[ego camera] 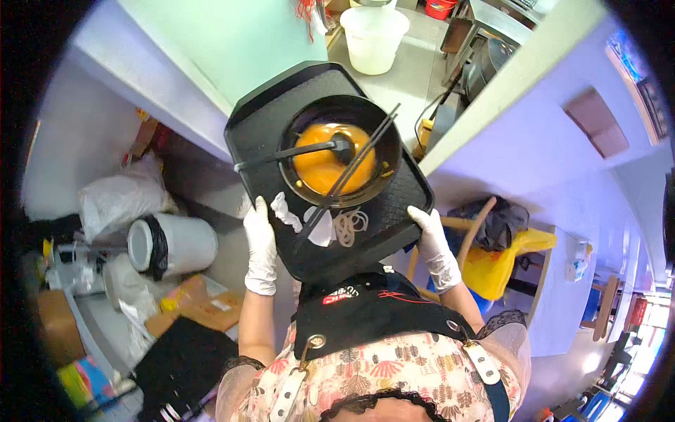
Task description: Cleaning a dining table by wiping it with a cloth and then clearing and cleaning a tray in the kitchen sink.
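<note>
Between my two gloved hands I hold a black serving tray [258, 126] in front of my apron. My left hand [260, 248] grips its left edge, thumb on top. On the opposite edge is my right hand [435, 248], also in a white glove. The tray carries a black bowl [287, 182] with orange broth [316, 176] and a few scraps in it. A black spoon [295, 153] dips into the broth, its handle reaching past the rim. Dark chopsticks [364, 153] lie across the bowl. Crumpled tissues [285, 212] and pale noodle-like strands [350, 227] rest beside it.
A doorway ahead opens on a tiled floor [416, 58] with a white bucket [374, 42] and a metal counter [501, 21]. White door frames stand close on both sides. To the left are a lined bin [184, 245] and bags [124, 195]; to the right, a chair [477, 227] bears bags.
</note>
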Tool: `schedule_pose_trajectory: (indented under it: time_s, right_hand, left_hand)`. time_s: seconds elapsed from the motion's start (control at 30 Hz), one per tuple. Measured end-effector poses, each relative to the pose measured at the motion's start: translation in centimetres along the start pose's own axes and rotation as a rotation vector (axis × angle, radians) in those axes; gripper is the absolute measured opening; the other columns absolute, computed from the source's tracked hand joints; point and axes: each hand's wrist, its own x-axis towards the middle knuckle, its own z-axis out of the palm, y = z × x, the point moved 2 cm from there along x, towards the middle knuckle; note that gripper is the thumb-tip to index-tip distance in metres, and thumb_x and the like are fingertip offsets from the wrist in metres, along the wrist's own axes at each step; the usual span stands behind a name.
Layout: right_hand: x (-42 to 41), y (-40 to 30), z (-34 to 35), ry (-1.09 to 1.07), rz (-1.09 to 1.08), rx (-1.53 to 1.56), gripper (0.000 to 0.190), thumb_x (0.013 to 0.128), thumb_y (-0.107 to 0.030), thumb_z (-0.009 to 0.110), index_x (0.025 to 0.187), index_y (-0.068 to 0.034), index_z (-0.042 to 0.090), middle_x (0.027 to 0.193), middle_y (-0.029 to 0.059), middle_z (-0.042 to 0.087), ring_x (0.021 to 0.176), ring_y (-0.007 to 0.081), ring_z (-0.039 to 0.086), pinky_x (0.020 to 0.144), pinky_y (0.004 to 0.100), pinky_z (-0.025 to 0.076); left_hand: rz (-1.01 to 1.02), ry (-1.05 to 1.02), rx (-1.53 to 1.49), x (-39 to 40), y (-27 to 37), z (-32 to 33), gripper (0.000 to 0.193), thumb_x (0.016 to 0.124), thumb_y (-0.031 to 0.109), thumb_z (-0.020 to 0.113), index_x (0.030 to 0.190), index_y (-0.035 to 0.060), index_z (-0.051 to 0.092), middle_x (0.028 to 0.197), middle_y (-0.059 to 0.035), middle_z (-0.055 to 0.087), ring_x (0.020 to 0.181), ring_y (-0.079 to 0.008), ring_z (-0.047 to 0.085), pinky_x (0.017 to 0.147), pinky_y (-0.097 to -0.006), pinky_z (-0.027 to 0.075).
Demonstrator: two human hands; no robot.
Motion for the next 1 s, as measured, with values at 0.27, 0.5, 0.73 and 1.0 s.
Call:
schedule_pose_trajectory:
  time_s: [0.27,0.5,0.73,1.0]
  right_hand:
    - [-4.5,-1.9,1.9,0.204,-0.043,0.085,0.041,0.084,-0.016,0.063,0.119,0.003,0.055,0.111,0.0099,0.062,0.097,0.0204,0.059,0.086,0.0336,0.048]
    - [-5.1,-2.1,4.7,0.324,-0.037,0.146,0.016,0.083,-0.020,0.064,0.092,-0.007,0.060,0.078,0.0010,0.059,0.068,0.0121,0.057,0.062,0.0273,0.046]
    - [-2.5,0.9,2.1,0.263,-0.031,0.092,0.024,0.085,-0.017,0.062,0.103,-0.002,0.061,0.089,0.0040,0.064,0.077,0.0145,0.061,0.071,0.0285,0.049]
    - [-0.4,2.9,0.1,0.218,-0.036,0.081,0.021,0.085,-0.018,0.062,0.099,-0.001,0.063,0.083,0.0025,0.065,0.071,0.0124,0.061,0.064,0.0261,0.048]
  left_hand:
    - [-0.212,-0.105,-0.333,-2.1,5.3,3.6,0.040,0.101,0.027,0.038,0.099,-0.0074,0.058,0.070,-0.0098,0.057,0.051,-0.0175,0.050,0.048,-0.0301,0.044]
    - [-0.256,-0.134,-0.280,2.1,0.0,0.9,0.037,0.100,0.031,0.045,0.100,-0.0047,0.056,0.068,-0.0054,0.053,0.055,-0.0161,0.047,0.052,-0.0301,0.043]
    - [-0.045,-0.088,0.025,6.5,-4.7,-0.7,0.041,0.101,0.032,0.043,0.103,-0.0063,0.057,0.068,-0.0066,0.055,0.054,-0.0188,0.051,0.054,-0.0321,0.046]
    - [-0.099,-0.081,-0.062,5.3,-3.3,0.6,0.038,0.101,0.029,0.044,0.102,-0.0047,0.062,0.074,-0.0061,0.061,0.056,-0.0160,0.055,0.053,-0.0284,0.047]
